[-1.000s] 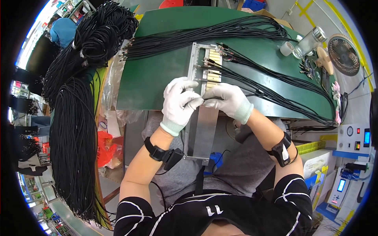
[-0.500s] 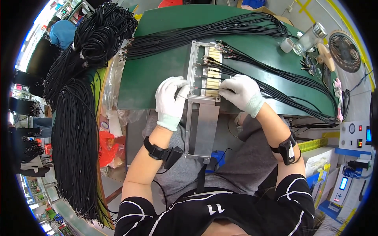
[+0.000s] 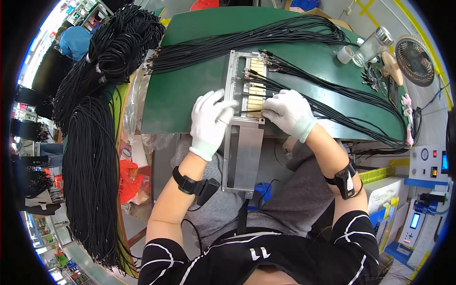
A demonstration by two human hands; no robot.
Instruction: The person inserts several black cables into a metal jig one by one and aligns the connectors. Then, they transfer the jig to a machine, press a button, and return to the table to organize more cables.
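A metal fixture (image 3: 230,85) with a row of pale yellow blocks (image 3: 256,90) straddles the table's near edge. Black cables (image 3: 327,112) run into it from the right, their ends lying across the blocks. My right hand (image 3: 290,113), in a white glove, is closed at the fixture's right side, thumb and fingers pinched round a cable by the nearest block. The pinched part is hidden by the fingers. Beside the fixture's left rail, my gloved left hand (image 3: 209,121) has its fingers apart, the fingertips over the rail near the cable ends. Nothing shows in it.
A long bundle of black cables (image 3: 247,38) crosses the back of the green table (image 3: 185,102). Thick cable bundles (image 3: 92,175) hang at the left. At the right stand a glass jar (image 3: 373,47), a white roll (image 3: 346,55), a fan (image 3: 414,61) and control boxes (image 3: 427,164).
My left hand's fingers have spread and reached right over the fixture's rail. My right hand has shifted slightly, still at the cable by the near block.
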